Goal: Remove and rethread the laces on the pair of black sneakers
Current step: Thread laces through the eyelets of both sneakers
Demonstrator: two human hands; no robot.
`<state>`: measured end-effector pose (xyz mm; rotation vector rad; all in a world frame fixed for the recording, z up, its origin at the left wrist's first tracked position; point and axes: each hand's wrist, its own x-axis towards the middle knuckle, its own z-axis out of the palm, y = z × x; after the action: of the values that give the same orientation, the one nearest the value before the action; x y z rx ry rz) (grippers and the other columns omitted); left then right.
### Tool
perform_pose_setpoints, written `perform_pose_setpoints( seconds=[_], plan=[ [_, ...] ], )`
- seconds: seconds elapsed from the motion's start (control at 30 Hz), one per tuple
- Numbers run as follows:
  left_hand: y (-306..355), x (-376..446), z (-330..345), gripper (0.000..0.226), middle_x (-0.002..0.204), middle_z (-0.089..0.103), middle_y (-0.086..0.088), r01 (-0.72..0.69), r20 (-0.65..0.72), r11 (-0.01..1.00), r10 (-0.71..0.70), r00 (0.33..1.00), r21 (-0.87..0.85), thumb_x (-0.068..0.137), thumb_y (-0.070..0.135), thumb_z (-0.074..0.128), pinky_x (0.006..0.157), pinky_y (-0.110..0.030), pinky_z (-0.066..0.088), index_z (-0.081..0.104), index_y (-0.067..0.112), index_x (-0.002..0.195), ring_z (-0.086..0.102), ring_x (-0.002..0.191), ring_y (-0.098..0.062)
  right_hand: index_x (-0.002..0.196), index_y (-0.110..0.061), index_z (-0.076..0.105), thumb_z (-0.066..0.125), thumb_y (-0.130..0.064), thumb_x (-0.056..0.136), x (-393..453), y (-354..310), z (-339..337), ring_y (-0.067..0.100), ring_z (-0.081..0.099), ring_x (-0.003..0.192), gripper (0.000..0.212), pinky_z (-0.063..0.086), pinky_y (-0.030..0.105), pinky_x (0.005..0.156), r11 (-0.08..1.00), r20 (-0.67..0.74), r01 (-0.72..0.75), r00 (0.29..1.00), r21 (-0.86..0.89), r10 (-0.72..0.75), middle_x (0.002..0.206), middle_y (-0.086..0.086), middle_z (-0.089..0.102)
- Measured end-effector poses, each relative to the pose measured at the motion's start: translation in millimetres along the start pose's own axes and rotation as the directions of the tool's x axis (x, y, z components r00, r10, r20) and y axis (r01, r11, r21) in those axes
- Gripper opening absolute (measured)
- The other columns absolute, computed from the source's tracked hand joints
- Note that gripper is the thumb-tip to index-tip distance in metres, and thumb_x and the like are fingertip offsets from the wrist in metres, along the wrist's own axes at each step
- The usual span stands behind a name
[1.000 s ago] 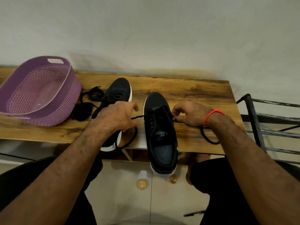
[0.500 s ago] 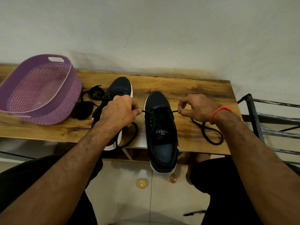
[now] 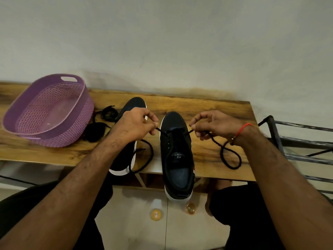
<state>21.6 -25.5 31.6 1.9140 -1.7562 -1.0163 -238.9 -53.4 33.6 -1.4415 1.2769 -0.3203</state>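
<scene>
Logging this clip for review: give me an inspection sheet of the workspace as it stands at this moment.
Surface: wooden table, against a pale wall.
Job's things: right sneaker, heel overhanging the near edge, black lace through its front eyelets; left sneaker beside it; loose lace bundled by the basket.
Clutter: purple basket at the table's left; two small round objects on the floor.
Grippers: left hand and right hand each pinch one side of the lace, pulled outward.
Cables: nothing seen.
Surroundings: dark metal rack on the right; tiled floor.
</scene>
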Motion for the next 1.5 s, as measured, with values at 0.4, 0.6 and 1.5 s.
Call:
perform_pose_setpoints(
  seconds=[0.4, 0.6, 1.5],
  plan=[
    [80, -90, -60, 0.035, 0.106, 0.077, -0.004, -0.107, 0.115, 0.797, 0.216, 0.970, -0.594, 0.107, 0.036, 0.044, 0.041, -0.019, 0.023, 0.072, 0.015, 0.113, 0.040, 0.043, -0.010, 0.116, -0.001, 0.069, 0.049, -0.013, 0.100, -79, -77, 2, 0.032, 0.067, 0.092, 0.028, 0.052, 0.046, 0.090, 0.798, -0.228, 0.339, 0.939, 0.499, -0.257, 0.108, 0.019, 0.072],
    [142, -114, -109, 0.038, 0.119, 0.074, -0.002, -0.170, 0.089, 0.720, 0.307, 0.947, -0.672, 0.103, 0.012, 0.037, 0.042, -0.019, 0.023, 0.067, 0.018, 0.125, 0.041, 0.050, -0.010, 0.119, -0.010, 0.068, 0.053, 0.007, 0.093, -111, -139, 2, 0.029, 0.070, 0.095, 0.035, 0.051, 0.051, 0.096, 0.792, -0.305, 0.474, 0.875, 0.385, -0.376, 0.107, 0.010, 0.074],
    [235, -123, -176, 0.022, 0.100, 0.073, 0.009, -0.494, -0.445, 0.665, 0.261, 0.857, -0.561, 0.089, 0.040, 0.074, 0.044, -0.022, 0.025, 0.080, 0.023, 0.102, 0.034, 0.049, -0.010, 0.108, -0.017, 0.075, 0.065, -0.030, 0.096, -154, -267, -36, 0.005, 0.058, 0.071, 0.021, 0.056, 0.038, 0.086, 0.658, -0.765, 0.750, 0.382, -0.071, -0.518, 0.080, -0.006, 0.067]
  ],
)
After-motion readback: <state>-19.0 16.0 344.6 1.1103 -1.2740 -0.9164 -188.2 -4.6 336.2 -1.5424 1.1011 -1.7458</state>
